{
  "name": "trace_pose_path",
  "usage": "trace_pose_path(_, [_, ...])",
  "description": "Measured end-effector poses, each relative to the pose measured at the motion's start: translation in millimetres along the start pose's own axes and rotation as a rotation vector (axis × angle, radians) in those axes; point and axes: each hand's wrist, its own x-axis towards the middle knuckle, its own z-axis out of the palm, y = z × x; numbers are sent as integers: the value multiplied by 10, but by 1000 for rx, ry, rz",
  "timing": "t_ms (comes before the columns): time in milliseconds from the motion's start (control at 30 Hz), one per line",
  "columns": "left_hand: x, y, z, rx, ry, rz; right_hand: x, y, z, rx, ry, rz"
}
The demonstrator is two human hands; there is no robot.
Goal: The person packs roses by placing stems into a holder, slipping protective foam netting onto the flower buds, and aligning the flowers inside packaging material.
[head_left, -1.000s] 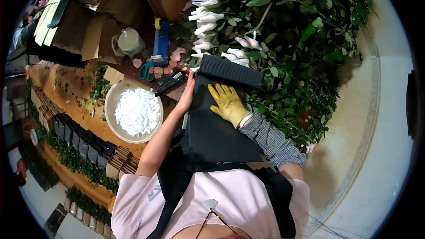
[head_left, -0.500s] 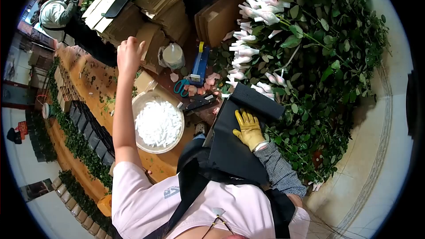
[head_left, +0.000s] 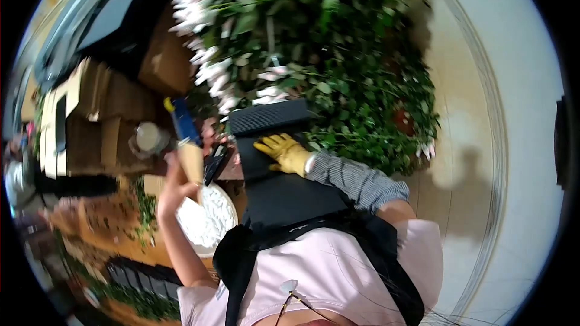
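Note:
My left hand, bare and blurred by motion, grips a small tan cardboard piece above the bowl's upper edge. My right hand, in a yellow glove, lies spread on a black sheet in front of my body. Across the sheet's far end is a ribbed black block. Beneath and beside my left hand, a round bowl holds many small white pieces. A dark tool lies between the cardboard piece and the black sheet.
Leafy stems with white-sleeved heads fill the far side. Cardboard stacks, a whitish container and a blue tool with a yellow part stand at the left. A blurred person is at the far left.
My left hand has come back from the cardboard stacks toward the bowl, now with a cardboard piece in it. My gloved right hand stays on the black sheet. The view has turned.

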Motion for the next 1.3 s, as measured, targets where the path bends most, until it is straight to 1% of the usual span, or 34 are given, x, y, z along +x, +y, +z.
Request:
trace_pose_path(33, [48,-76,290,-210,-260,-124,-23,-2,16,-20,21,4])
trace_pose_path(67, [120,-176,575,-368,-462,-256,-29,-18,-2,-27,16,10])
trace_pose_path(100, [199,-300,825,-444,-571,-359,-38,-37,-19,-34,11,15])
trace_pose_path(133, [295,-419,1055,-453,-597,-420,-25,-22,27,-47,35,14])
trace_pose_path(233, [639,-773,1516,-50,-398,-245,8,103,281,-73,294,3])
trace_pose_path(267, [641,-892,1635,-20,-294,-130,18,146,268,-63,349,35])
trace_pose_path(333, [622,-1015,1825,109,-105,61,-9,122,118,90,428,209])
trace_pose_path(367, [602,-982,1864,198,-61,106,-19,60,36,131,438,251])
trace_pose_path(400, [577,-927,1882,314,-41,130,-44,38,23,141,416,211])
trace_pose_path(467, [541,-795,1833,562,-37,160,-44,-11,24,64,214,61])
trace_pose_path(500, [521,-705,1792,680,-43,168,-24,-32,76,23,140,24])
trace_pose_path(567, [494,-468,1649,766,-83,154,32,-112,180,-45,18,70])
trace_pose_path(633, [428,-137,1541,644,-193,102,185,-16,464,-113,22,68])
trace_pose_path(667, [356,13,1477,563,-323,106,232,21,565,-119,53,50])
trace_pose_path(733, [162,257,1425,470,-711,197,206,11,603,-146,89,28])
trace_pose_path(767, [43,274,1496,478,-857,257,94,-26,456,-155,100,39])
trace_pose_path(800, [-69,168,1623,566,-896,332,31,-64,346,-164,116,36])
trace_pose_path(833, [-172,-8,1780,670,-875,401,14,-72,314,-176,146,29])
trace_pose_path(900, [-333,-345,1963,773,-743,440,24,-45,378,-167,186,22])
trace_pose_path(933, [-374,-358,1951,806,-698,423,-10,-50,323,-154,179,12])
trace_pose_path(967, [-412,-367,1939,837,-654,404,-58,-128,87,-127,98,23])
trace_pose_path(1000, [-452,-59,1894,785,-612,416,-99,-171,-109,-99,11,39])
trace_pose_path(1033, [-491,245,1849,733,-572,428,-58,-87,145,-89,111,15])
trace_pose_path(1067, [-531,548,1805,681,-532,442,-34,-81,173,-116,101,20])
trace_pose_path(1133, [-299,508,1819,958,-242,480,4,-79,227,-145,92,28])
trace_pose_path(1167, [-132,426,1809,1052,-203,456,16,-70,229,-121,91,35])
trace_pose_path(1233, [196,-143,1876,1125,-286,383,51,-89,179,-57,93,60])
trace_pose_path(1267, [224,-155,1900,1170,-307,339,34,-110,115,-49,71,69])
trace_pose_path(1300, [214,-172,1905,1166,-317,329,-49,-105,-8,38,84,58])
